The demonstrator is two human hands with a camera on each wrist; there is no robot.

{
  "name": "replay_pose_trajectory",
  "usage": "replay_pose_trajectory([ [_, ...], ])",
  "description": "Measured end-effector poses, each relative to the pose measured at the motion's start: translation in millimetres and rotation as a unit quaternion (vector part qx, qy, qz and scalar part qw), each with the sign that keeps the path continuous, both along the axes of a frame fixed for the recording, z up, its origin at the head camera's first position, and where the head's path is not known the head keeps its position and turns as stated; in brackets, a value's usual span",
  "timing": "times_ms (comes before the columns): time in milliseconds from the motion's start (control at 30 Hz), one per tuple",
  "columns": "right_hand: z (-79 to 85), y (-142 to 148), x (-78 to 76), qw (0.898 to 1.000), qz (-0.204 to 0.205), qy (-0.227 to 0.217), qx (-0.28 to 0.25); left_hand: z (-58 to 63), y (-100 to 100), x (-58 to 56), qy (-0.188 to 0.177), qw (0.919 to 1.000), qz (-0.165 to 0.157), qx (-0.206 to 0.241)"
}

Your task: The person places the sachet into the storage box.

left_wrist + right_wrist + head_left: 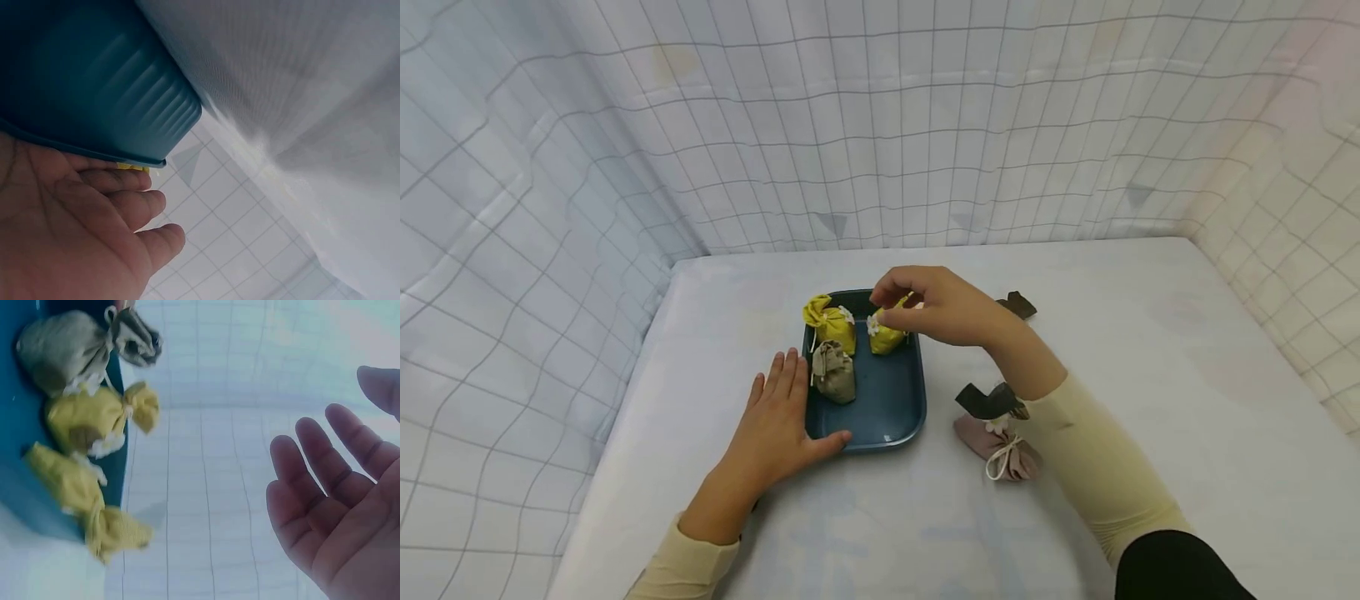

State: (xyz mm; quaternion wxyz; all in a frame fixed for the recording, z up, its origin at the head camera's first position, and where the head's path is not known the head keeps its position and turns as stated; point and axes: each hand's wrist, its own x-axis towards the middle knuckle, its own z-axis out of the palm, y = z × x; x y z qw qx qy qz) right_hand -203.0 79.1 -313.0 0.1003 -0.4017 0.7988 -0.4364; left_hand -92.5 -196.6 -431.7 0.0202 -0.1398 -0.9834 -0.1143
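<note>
A dark blue-green tray (887, 408) holds two yellow drawstring pouches with white flowers, one at the far left (838, 333) and one at the far right (886, 339). Nearer on the left sits a grey-green pouch (833, 379). My left hand (778, 433) rests along the tray's left side, fingers straight and thumb at the near edge. In the left wrist view, its fingers lie under the rim (87, 153). My right hand (947, 308) hovers over the right yellow pouch, fingers loosely bent. The right wrist view shows this hand (350, 512) apart from the pouches, holding nothing.
Right of the tray lies a mauve pouch (981, 437) with a white cord, beside a dark pouch top (988, 402). Another dark piece (1018, 305) shows behind my right wrist, mostly hidden. Grid-patterned white curtains (910, 125) enclose the white-covered table (1150, 375).
</note>
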Motion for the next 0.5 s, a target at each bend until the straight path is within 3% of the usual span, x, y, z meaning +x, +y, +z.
replay_pose_trajectory([
  [333, -6.1, 64.9, 9.3, 0.998, -0.067, -0.015, 0.012, -0.7, 0.2, -1.3, 0.0, 1.0, -0.006, 0.002],
  [500, -14.6, 92.4, 17.2, 0.996, -0.094, 0.0, 0.01, -1.1, 0.7, -1.8, -0.006, 1.0, -0.007, 0.002],
])
